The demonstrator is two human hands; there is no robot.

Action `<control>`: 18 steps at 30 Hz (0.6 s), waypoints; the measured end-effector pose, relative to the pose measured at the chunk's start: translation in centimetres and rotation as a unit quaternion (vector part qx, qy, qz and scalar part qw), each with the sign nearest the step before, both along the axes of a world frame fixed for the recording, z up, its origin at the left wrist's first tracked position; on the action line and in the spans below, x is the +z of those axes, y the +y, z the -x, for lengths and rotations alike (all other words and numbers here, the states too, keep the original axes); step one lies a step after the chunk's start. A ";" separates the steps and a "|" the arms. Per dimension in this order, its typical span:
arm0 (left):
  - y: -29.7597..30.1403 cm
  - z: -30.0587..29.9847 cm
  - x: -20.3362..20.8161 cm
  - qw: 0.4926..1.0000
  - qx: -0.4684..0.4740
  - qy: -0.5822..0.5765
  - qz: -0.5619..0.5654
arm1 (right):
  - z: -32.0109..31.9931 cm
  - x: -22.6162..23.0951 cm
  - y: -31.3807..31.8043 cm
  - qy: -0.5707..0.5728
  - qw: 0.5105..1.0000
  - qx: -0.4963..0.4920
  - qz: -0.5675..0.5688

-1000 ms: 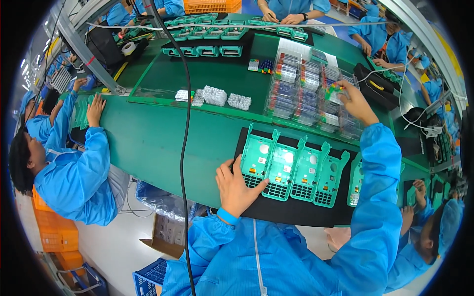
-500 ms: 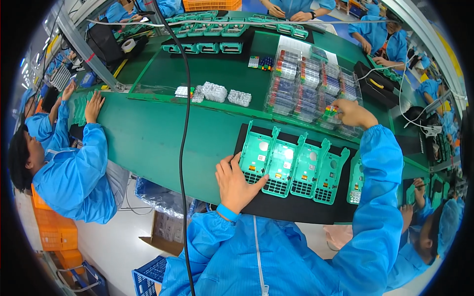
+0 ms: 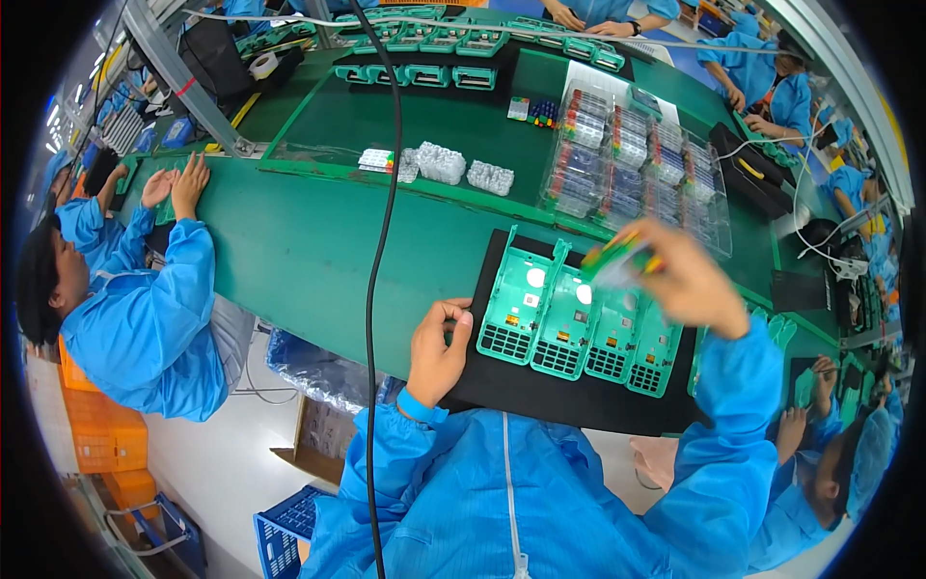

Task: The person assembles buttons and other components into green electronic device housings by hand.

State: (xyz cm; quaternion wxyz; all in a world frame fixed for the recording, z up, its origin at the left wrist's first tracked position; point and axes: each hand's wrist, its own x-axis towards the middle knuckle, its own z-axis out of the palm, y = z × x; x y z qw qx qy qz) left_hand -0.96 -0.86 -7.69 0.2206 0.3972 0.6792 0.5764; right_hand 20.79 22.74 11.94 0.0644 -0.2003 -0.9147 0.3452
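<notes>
Far left, a co-worker in a blue coat (image 3: 145, 309) leans on the long green table (image 3: 289, 251) with both palms flat on it. Orange crates (image 3: 101, 434) sit on the floor behind that person, and a blue crate (image 3: 280, 531) is down by the near edge. A black cable (image 3: 371, 289) hangs straight through the middle of the shot.

My left hand (image 3: 439, 352) rests at the left edge of a black mat (image 3: 559, 396), fingers curled in narrow, fingertips touching the mat, holding nothing that I can see. On the mat are four green plastic shells (image 3: 579, 323) side by side, open side up, each with a grid of little holes at the near end.

The right hand (image 3: 680, 285) is just above the shells, closed around a small green part with coloured bits (image 3: 622, 256), pretty blurred so can't say more.

Farther back on the table: a few little clear bags of white pieces (image 3: 444, 164), a small multicoloured block (image 3: 531, 108), then clear plastic trays (image 3: 627, 164) packed with rows of coloured bits. A row of green fixtures (image 3: 424, 75) runs along the back. On the right, more blue-coated people (image 3: 772, 87) are at work.
</notes>
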 end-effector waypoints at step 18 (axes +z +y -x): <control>0.0 -1.4 6.7 0.958 -0.110 0.255 -0.069 | 2.1 -6.8 -7.8 -0.035 0.999 -0.004 -0.007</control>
